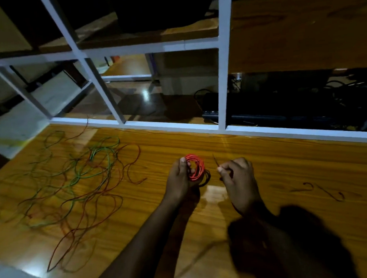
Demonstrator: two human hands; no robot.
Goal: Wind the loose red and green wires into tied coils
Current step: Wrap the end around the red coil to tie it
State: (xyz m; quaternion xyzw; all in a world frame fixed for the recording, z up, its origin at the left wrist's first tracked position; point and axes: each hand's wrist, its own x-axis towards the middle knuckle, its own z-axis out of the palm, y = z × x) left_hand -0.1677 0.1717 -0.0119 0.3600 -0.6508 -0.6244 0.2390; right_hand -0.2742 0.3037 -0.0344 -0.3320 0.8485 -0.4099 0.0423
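A small coil of red wire (197,166) stands upright just above the wooden table (273,156), near its middle. My left hand (180,181) grips the coil, thumb on its top and fingers through the ring. My right hand (238,176) pinches a thin wire end (215,160) that sticks up beside the coil. A loose tangle of green wires (95,161) and red wires (83,223) sprawls over the left half of the table.
Short dark wire scraps (325,190) lie on the table at the right. A white frame (177,125) with glass panes runs along the table's far edge. Dark equipment and cables (303,104) sit behind it.
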